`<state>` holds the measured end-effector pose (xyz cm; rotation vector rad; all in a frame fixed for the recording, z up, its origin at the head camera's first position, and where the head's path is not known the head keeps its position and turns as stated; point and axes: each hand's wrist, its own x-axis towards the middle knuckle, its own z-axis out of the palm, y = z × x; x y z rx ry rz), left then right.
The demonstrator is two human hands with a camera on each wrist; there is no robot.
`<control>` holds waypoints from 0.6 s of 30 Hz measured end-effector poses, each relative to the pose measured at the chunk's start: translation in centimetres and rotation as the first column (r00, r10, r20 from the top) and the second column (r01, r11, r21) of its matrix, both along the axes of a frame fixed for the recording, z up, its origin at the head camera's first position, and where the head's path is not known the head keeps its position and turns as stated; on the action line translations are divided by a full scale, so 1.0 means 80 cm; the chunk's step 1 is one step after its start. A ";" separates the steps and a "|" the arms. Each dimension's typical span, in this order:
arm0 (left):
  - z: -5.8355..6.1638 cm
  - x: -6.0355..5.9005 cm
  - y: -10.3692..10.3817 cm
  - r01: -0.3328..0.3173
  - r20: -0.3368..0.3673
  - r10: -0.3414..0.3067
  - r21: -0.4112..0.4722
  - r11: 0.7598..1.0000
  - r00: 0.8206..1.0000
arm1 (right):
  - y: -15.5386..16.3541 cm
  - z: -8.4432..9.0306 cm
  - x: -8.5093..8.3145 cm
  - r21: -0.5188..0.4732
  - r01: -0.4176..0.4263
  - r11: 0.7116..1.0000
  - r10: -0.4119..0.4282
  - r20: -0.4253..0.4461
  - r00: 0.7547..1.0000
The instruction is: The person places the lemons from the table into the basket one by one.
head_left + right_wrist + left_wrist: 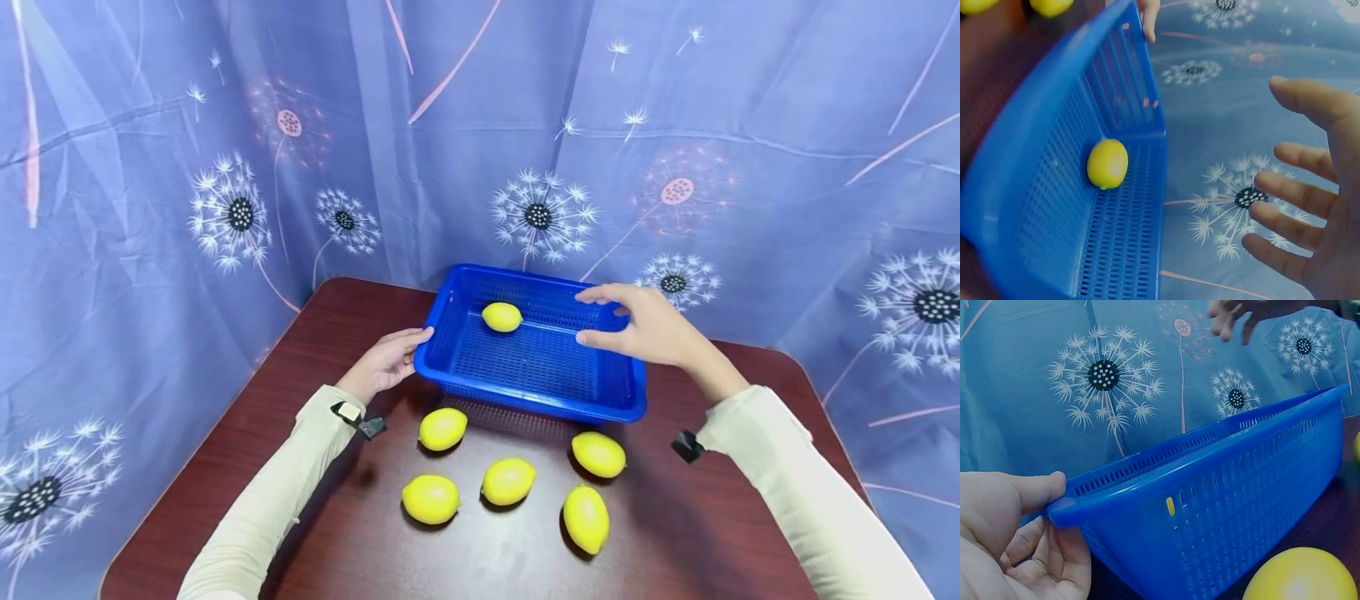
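A blue plastic basket [534, 406] with slotted sides stands on the table, and one lemon [502, 317] lies inside toward its far left. My left hand [385, 363] grips the basket's left rim; the left wrist view shows the thumb on top and the other fingers curled below. Over the right part of the basket hovers my right hand [648, 325], its fingers spread and holding nothing. In the right wrist view that hand [1316, 187] appears apart from the basket [1041, 150]. Several more lemons [508, 482] lie loose on the table on the near side of the basket.
The dark reddish-brown wooden table [360, 533] has rounded far corners. Behind and beside it hangs a blue curtain [465, 167] with a dandelion print, close to the basket's far side. One lemon [442, 429] sits near the basket's front left corner.
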<state>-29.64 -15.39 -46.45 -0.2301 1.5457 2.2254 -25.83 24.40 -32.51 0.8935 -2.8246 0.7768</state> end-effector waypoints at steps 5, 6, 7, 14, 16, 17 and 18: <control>0.001 0.001 -0.001 0.002 0.003 -0.002 0.010 1.000 1.000 | 0.015 -0.014 0.049 0.002 0.019 1.000 -0.019 -0.078 0.997; 0.000 0.001 -0.001 0.003 0.001 -0.003 0.009 1.000 1.000 | 0.017 -0.019 0.058 0.000 0.019 1.000 -0.019 -0.086 0.996; 0.000 0.001 -0.001 0.001 -0.001 -0.001 0.010 1.000 1.000 | 0.018 -0.024 0.067 -0.006 0.019 1.000 -0.020 -0.089 0.996; 0.000 0.000 -0.001 0.012 -0.015 -0.012 0.009 1.000 1.000 | 0.026 -0.063 0.115 -0.058 0.044 0.997 -0.049 -0.083 0.995; -0.001 0.000 -0.001 0.017 -0.013 -0.017 0.012 1.000 1.000 | 0.028 -0.072 0.127 -0.064 0.050 0.997 -0.055 -0.078 0.995; -0.001 0.000 -0.001 0.014 -0.008 -0.014 0.014 1.000 1.000 | 0.028 -0.076 0.133 -0.065 0.054 0.996 -0.058 -0.074 0.996; -0.001 0.000 -0.001 0.014 -0.005 -0.013 0.016 1.000 1.000 | 0.029 -0.080 0.138 -0.066 0.058 0.996 -0.063 -0.070 0.996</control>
